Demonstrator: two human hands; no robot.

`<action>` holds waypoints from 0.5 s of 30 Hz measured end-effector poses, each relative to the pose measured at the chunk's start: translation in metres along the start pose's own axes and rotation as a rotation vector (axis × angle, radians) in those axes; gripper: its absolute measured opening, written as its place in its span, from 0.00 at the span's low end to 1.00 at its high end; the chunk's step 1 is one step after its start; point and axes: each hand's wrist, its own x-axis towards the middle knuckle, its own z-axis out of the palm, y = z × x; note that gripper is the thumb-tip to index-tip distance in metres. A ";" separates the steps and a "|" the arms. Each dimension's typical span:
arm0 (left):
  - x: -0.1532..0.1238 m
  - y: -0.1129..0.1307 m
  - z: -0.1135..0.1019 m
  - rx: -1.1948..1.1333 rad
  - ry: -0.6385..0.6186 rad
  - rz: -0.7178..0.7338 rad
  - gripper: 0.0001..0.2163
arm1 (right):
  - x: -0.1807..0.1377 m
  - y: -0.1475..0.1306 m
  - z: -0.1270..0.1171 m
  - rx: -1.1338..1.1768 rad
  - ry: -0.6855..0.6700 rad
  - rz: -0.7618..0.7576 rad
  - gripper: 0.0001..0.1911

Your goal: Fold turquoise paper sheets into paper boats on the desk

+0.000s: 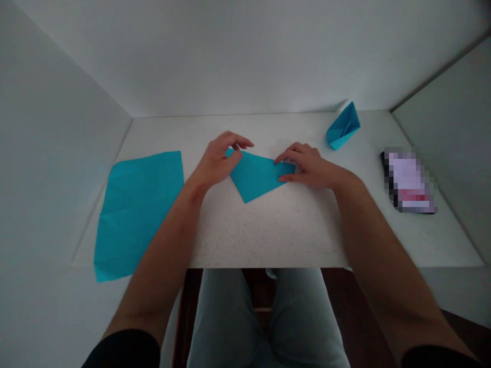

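A folded piece of blue paper (256,176) lies flat on the white table, one pointed corner towards me. My left hand (223,159) is over its left end, thumb on the paper and the other fingers stretched out past the far edge, apart from the thumb. The left corner is partly hidden beneath this hand. At the narrower right end, my right hand (305,166) holds the paper, with fingertips at the far edge and thumb at the near edge.
A larger creased blue sheet (140,209) lies at the left, overhanging the front edge of the table (268,240). At the back right stands a folded blue paper shape (343,127). A phone (409,181) with a blurred screen lies at the right. Walls enclose the table's back and sides.
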 end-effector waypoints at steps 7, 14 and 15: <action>-0.008 -0.024 -0.027 0.301 -0.302 -0.233 0.30 | -0.006 0.004 -0.010 -0.038 -0.008 0.110 0.34; -0.004 -0.019 -0.022 0.273 -0.344 -0.223 0.27 | -0.006 0.008 -0.011 0.023 -0.017 0.080 0.32; -0.003 -0.021 -0.022 0.257 -0.323 -0.227 0.26 | -0.006 0.008 -0.011 0.030 -0.019 0.074 0.32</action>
